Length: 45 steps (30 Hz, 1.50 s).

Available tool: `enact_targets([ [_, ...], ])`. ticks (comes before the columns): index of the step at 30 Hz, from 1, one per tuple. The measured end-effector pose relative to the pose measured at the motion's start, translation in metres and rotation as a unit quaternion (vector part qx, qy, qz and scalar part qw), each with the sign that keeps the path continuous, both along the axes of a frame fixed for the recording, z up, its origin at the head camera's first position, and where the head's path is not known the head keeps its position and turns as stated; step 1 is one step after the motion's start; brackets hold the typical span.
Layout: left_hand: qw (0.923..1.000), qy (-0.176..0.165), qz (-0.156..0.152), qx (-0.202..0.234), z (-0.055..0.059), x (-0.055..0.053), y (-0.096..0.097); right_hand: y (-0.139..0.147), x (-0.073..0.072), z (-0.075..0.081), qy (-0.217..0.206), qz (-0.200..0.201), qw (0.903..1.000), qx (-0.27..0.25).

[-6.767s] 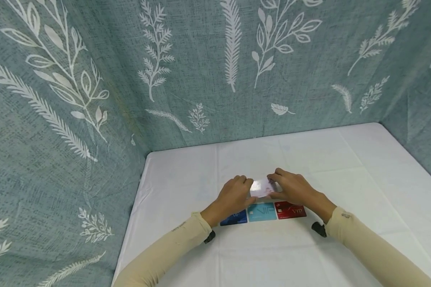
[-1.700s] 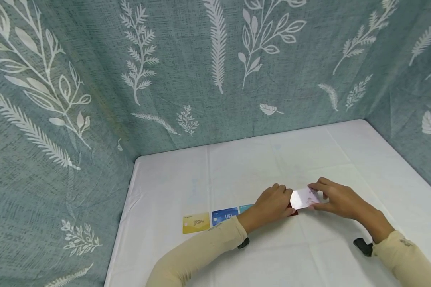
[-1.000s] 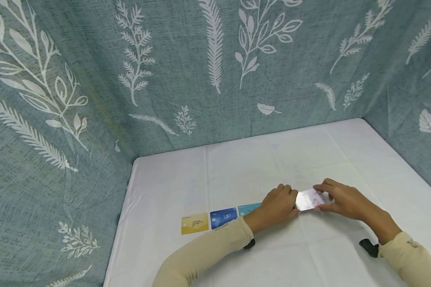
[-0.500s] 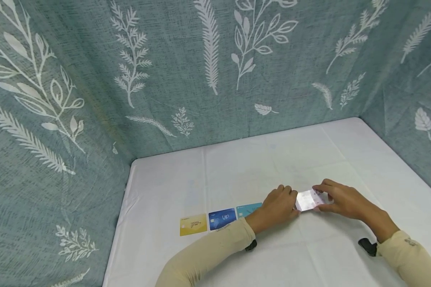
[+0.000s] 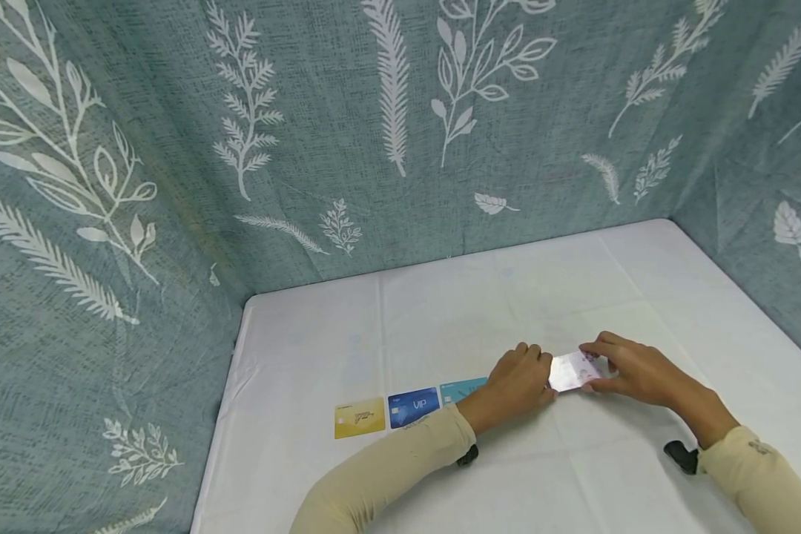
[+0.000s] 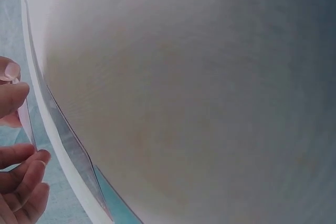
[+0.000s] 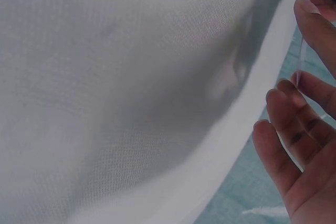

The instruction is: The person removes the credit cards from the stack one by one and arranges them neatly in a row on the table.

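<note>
A shiny pale pink-white card (image 5: pixel 564 373) is held above the white table by both hands. My left hand (image 5: pixel 515 380) pinches its left end, and my right hand (image 5: pixel 637 373) pinches the right end between thumb and fingertips. Both wrist views catch the card (image 6: pixel 25 116) nearly edge-on, with fingers at its ends. To the left, a yellow card (image 5: pixel 360 420), a blue VIP card (image 5: pixel 411 408) and a teal card (image 5: pixel 455 392) lie in a row. The left wrist and sleeve overlap the teal and blue ones, and the red card seen earlier is hidden.
The white-covered table (image 5: pixel 347 334) backs onto a teal curtain (image 5: pixel 347 148) printed with white leaves, which also hangs along the left and right sides. Dark straps (image 5: pixel 681 457) show below the wrists.
Over the earlier frames both hands carried the pale card rightward, away from above the row, and the yellow card came into sight. During the last second the hands and card have barely moved.
</note>
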<state>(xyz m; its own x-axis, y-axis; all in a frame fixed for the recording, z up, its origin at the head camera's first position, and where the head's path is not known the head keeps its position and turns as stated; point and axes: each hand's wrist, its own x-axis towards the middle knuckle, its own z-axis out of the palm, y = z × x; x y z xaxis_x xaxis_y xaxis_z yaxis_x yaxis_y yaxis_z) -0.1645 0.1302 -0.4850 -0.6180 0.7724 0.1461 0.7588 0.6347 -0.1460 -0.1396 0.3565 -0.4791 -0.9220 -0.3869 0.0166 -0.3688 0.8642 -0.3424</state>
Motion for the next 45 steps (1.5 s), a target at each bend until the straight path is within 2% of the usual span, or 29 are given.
enact_targets([
  [8,0.9998,-0.014,0.007,-0.009,0.0010,-0.0004,0.0021,0.0006,-0.0014,-0.0013,-0.001,-0.001,1.0000,0.001],
  [18,0.9997,0.009,0.009,-0.022,0.0027,0.0002,0.0021,-0.0003,-0.0012,-0.0025,0.010,0.000,0.9998,-0.015],
  [27,0.9990,-0.021,0.014,-0.037,0.0011,-0.0001,0.0042,-0.0012,-0.0013,-0.0058,0.005,-0.001,1.0000,-0.001],
  [36,0.9987,-0.004,0.019,-0.048,0.0001,0.0009,0.0052,-0.0025,-0.0018,-0.0069,0.015,0.001,0.9999,-0.001],
  [45,0.9987,-0.007,0.021,-0.047,-0.0027,0.0003,0.0046,-0.0032,-0.0015,-0.0089,0.009,-0.006,0.9999,0.005],
])
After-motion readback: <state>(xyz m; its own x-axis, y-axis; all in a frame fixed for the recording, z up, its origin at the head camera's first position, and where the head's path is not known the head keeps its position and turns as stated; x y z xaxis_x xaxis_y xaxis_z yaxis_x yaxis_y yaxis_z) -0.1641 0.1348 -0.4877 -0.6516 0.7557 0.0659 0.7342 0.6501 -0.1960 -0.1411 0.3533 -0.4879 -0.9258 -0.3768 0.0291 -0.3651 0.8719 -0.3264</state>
